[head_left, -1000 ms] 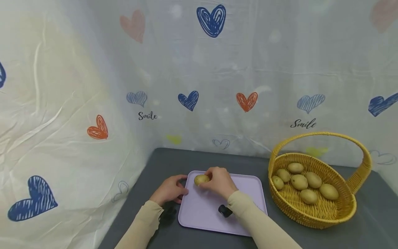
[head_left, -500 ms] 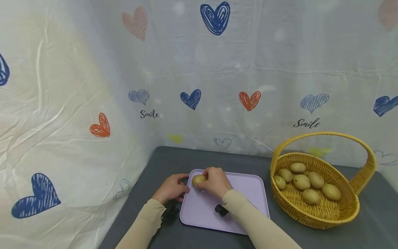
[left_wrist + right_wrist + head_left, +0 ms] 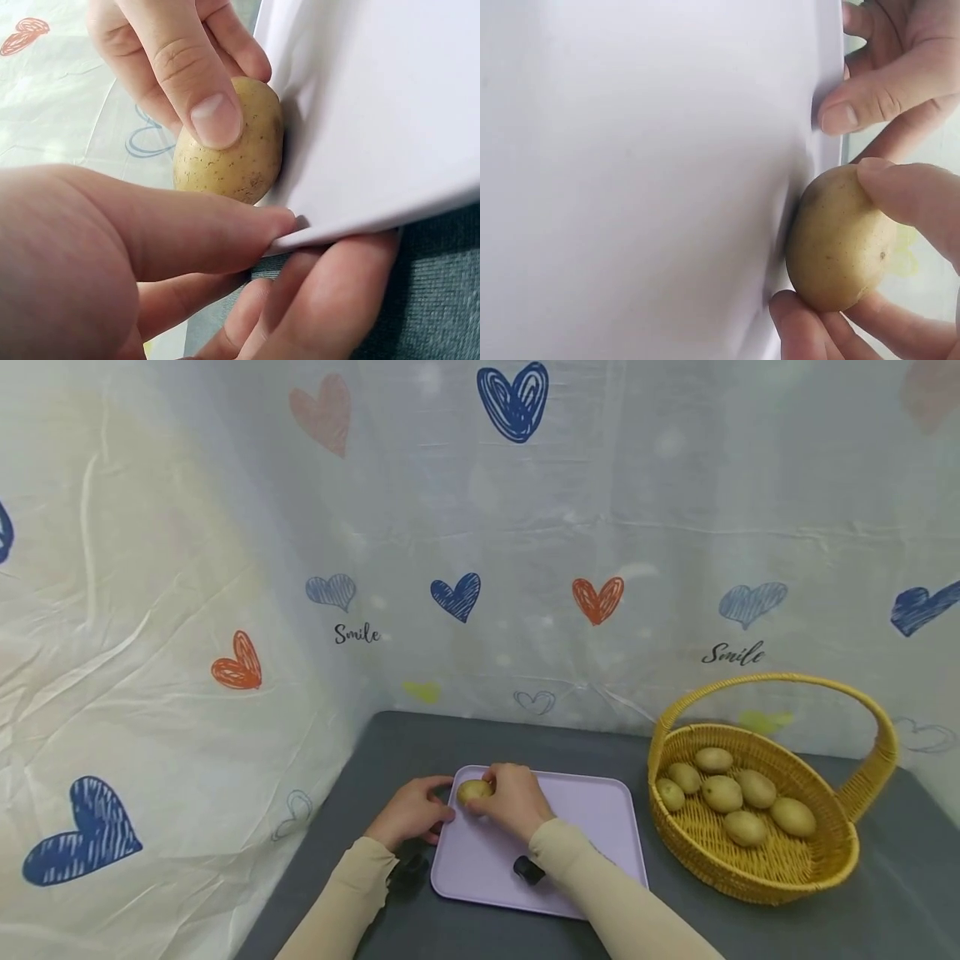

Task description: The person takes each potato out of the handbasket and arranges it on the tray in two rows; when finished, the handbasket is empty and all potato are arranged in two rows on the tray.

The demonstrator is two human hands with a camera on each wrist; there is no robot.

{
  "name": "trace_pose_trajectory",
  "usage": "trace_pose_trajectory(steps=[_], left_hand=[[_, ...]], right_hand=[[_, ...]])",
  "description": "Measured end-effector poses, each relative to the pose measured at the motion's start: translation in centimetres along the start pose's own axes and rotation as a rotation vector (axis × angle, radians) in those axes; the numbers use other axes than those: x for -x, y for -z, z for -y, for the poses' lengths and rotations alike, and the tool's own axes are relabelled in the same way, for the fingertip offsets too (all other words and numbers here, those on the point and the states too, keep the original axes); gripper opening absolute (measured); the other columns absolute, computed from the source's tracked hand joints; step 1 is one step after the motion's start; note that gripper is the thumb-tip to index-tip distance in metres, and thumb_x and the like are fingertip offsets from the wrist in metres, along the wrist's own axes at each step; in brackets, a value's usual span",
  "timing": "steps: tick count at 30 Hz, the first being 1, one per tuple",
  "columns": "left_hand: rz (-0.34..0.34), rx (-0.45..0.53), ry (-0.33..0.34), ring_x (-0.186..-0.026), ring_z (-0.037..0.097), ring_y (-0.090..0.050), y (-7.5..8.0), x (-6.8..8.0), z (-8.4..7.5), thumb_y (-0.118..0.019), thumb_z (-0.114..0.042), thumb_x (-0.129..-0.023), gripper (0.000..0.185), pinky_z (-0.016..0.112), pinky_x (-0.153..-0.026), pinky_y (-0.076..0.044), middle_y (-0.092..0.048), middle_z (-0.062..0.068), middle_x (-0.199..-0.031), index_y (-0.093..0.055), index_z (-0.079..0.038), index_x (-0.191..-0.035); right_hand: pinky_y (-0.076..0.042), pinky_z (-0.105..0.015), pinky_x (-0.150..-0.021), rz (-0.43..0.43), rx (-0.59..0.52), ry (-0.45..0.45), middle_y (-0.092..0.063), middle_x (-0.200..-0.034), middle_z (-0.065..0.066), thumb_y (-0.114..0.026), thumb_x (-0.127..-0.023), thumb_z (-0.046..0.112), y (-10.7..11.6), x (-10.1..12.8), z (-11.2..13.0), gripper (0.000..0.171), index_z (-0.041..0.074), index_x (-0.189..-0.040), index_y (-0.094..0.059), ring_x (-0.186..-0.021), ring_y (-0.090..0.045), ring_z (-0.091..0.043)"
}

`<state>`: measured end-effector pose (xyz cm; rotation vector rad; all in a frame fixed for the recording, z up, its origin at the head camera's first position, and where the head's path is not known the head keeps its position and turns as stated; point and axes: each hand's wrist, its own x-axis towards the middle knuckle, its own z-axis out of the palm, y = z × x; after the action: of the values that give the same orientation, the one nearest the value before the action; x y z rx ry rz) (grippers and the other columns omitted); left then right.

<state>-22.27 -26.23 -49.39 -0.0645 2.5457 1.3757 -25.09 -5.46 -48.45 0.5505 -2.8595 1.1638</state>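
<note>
A lilac tray (image 3: 592,827) lies on the grey table. My left hand (image 3: 408,814) grips its left rim, with the thumb on top and the fingers curled underneath, as the left wrist view shows. In my right hand (image 3: 517,800) is a potato (image 3: 472,791), pinched between thumb and fingers at the tray's far left corner. Seen from the right wrist, the potato (image 3: 840,240) sits right against the tray's raised edge, close to the left thumb (image 3: 851,112).
To the right of the tray stands a yellow wicker basket (image 3: 757,893) with a tall arched handle, holding several potatoes (image 3: 722,795). A hanging sheet (image 3: 525,510) printed with hearts closes off the back and left of the table (image 3: 420,747).
My right hand has shifted slightly left with the potato, closer to the tray's far left corner. The left hand keeps its grip on the rim.
</note>
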Motion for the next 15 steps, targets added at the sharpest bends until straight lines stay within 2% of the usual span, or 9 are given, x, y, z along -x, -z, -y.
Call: trace_pose_trajectory(steps=[4,8,11,15], left_hand=[[0.009,0.006,0.0,-0.071,0.019,-0.073,-0.4,-0.3,-0.1,-0.079,-0.007,-0.09,0.066,0.036,-0.058,-0.065,-0.073,0.011,-0.093,-0.059,-0.007,-0.153],[0.014,0.017,0.006,-0.071,0.02,-0.072,-0.6,-0.4,0.0,-0.08,-0.008,-0.091,0.066,0.036,-0.058,-0.065,-0.072,0.011,-0.093,-0.059,-0.009,-0.154],[0.004,0.021,0.007,-0.07,0.02,-0.072,-0.5,-0.3,0.1,-0.081,-0.008,-0.091,0.066,0.036,-0.058,-0.065,-0.071,0.012,-0.093,-0.059,-0.009,-0.153],[-0.01,0.02,0.007,-0.069,0.02,-0.071,0.0,-0.1,0.4,-0.081,-0.007,-0.091,0.066,0.036,-0.058,-0.065,-0.07,0.012,-0.092,-0.06,-0.009,-0.153]], right_hand=[[-0.051,-0.028,-0.066,-0.013,0.015,0.002,-0.071,-0.084,0.001,-0.094,-0.08,0.035,0.4,0.4,-0.2,0.041,0.006,-0.105,-0.079,-0.074,-0.06,-0.013],[-0.057,-0.035,-0.075,0.022,0.032,-0.003,-0.077,-0.095,-0.006,-0.094,-0.08,0.038,1.6,1.1,-0.6,0.051,0.004,-0.115,-0.078,-0.085,-0.067,-0.017],[-0.061,-0.04,-0.082,0.063,0.03,0.004,-0.079,-0.108,-0.011,-0.094,-0.08,0.038,3.6,2.0,-1.0,0.058,0.004,-0.123,-0.076,-0.094,-0.072,-0.02],[-0.062,-0.041,-0.085,0.098,0.045,0.02,-0.078,-0.115,-0.009,-0.094,-0.082,0.036,7.8,4.1,-1.3,0.052,0.01,-0.123,-0.077,-0.099,-0.074,-0.022]])
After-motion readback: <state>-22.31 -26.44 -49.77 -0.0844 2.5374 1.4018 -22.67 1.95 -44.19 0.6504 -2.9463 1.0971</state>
